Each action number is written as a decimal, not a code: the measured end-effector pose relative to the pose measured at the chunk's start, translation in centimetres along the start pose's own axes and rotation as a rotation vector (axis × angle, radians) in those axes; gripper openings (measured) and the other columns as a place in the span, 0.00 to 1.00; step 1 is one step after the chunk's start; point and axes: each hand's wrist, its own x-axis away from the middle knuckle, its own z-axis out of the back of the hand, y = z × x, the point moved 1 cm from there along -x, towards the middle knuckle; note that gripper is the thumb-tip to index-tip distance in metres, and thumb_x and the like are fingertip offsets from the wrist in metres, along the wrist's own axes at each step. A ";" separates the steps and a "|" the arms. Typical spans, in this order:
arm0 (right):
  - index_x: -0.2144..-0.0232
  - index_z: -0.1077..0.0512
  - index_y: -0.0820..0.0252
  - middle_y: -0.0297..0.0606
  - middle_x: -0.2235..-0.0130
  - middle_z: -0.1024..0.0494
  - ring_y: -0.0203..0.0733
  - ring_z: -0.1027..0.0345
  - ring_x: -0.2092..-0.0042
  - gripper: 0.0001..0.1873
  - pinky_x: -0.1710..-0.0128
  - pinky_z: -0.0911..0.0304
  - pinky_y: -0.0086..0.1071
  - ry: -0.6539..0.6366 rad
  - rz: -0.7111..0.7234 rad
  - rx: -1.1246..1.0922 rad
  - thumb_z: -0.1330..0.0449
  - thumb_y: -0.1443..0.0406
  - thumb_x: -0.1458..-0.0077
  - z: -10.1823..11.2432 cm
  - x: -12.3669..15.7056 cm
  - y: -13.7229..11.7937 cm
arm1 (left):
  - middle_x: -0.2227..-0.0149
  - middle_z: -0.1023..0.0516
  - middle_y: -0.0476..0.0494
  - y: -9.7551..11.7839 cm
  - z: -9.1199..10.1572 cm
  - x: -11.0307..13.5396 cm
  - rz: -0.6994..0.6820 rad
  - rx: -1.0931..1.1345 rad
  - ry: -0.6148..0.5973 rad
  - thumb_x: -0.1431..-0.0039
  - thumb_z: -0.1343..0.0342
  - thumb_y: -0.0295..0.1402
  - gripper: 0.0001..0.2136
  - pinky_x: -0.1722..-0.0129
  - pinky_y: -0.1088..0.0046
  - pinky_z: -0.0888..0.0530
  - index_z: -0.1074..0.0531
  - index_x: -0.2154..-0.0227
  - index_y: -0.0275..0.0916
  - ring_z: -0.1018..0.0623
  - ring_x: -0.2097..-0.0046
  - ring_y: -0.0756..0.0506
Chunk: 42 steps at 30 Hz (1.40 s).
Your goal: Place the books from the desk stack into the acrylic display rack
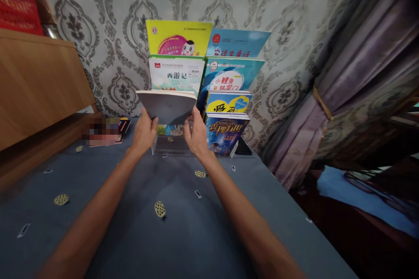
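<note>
A dark grey-covered book (168,107) is held up between my two hands, in front of the left column of a tiered clear book stand (170,146). My left hand (144,130) grips its left edge, and my right hand (197,133) grips the right edge. Behind it stand a white book (176,72) and a yellow-green book (179,35). The right column holds a blue book (240,43), a teal book (234,74), a yellow and blue book (228,102) and a dark blue book (225,133). Part of a colourful cover shows below the held book.
Blue cloth with pineapple prints covers the table (131,226). A small pile of books (126,130) lies at the left, partly blurred out. A wooden cabinet (39,83) with a red basket (19,2) borders the left; a purple curtain (304,135) hangs right.
</note>
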 end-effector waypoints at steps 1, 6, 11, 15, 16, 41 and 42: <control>0.28 0.65 0.51 0.45 0.35 0.36 0.51 0.32 0.42 0.38 0.42 0.33 0.47 -0.013 -0.008 0.013 0.56 0.69 0.35 -0.1 0.0 0.1 | 0.49 0.25 0.22 0.0 0.1 0.0 -0.012 -0.024 0.009 0.31 0.56 0.43 0.25 0.48 0.49 0.27 0.41 0.41 0.26 0.24 0.46 0.30; 0.28 0.62 0.53 0.48 0.40 0.32 0.53 0.32 0.46 0.39 0.45 0.32 0.51 -0.033 -0.074 0.073 0.55 0.70 0.37 -0.2 0.0 -0.1 | 0.53 0.25 0.30 0.4 0.4 0.1 -0.053 -0.078 0.062 0.30 0.57 0.44 0.18 0.47 0.54 0.27 0.35 0.52 0.33 0.24 0.48 0.34; 0.29 0.59 0.60 0.53 0.47 0.34 0.54 0.33 0.47 0.37 0.47 0.32 0.50 -0.019 -0.135 0.137 0.54 0.71 0.38 -0.1 -0.2 -0.6 | 0.60 0.25 0.37 1.0 0.8 0.1 -0.047 -0.040 0.061 0.31 0.55 0.36 0.10 0.53 0.59 0.26 0.36 0.53 0.36 0.22 0.56 0.39; 0.29 0.59 0.63 0.53 0.49 0.35 0.54 0.35 0.48 0.38 0.47 0.33 0.50 -0.036 -0.145 0.159 0.53 0.71 0.39 0.0 -0.4 -0.6 | 0.61 0.25 0.39 1.1 1.0 0.0 -0.027 -0.013 0.047 0.34 0.52 0.30 0.10 0.54 0.60 0.26 0.37 0.52 0.36 0.22 0.57 0.39; 0.29 0.59 0.64 0.53 0.49 0.35 0.54 0.35 0.48 0.38 0.48 0.33 0.50 -0.042 -0.144 0.159 0.53 0.70 0.39 0.0 -0.5 -0.7 | 0.61 0.25 0.40 1.1 1.0 -0.1 -0.020 -0.001 0.044 0.35 0.51 0.29 0.10 0.54 0.60 0.26 0.37 0.52 0.37 0.22 0.58 0.40; 0.35 0.43 0.72 0.59 0.48 0.31 0.60 0.33 0.47 0.33 0.44 0.35 0.56 -0.147 -0.262 0.152 0.49 0.65 0.42 -1.7 0.2 1.8 | 0.62 0.24 0.41 -0.1 0.2 0.0 0.014 -0.006 -0.020 0.39 0.51 0.26 0.09 0.51 0.57 0.25 0.34 0.56 0.38 0.22 0.57 0.40; 0.36 0.43 0.73 0.60 0.48 0.31 0.60 0.33 0.47 0.33 0.44 0.36 0.56 -0.143 -0.263 0.155 0.49 0.65 0.42 -1.7 0.2 1.7 | 0.62 0.25 0.40 -0.1 0.3 0.0 0.017 -0.001 -0.023 0.39 0.52 0.26 0.10 0.50 0.56 0.25 0.34 0.55 0.38 0.22 0.57 0.39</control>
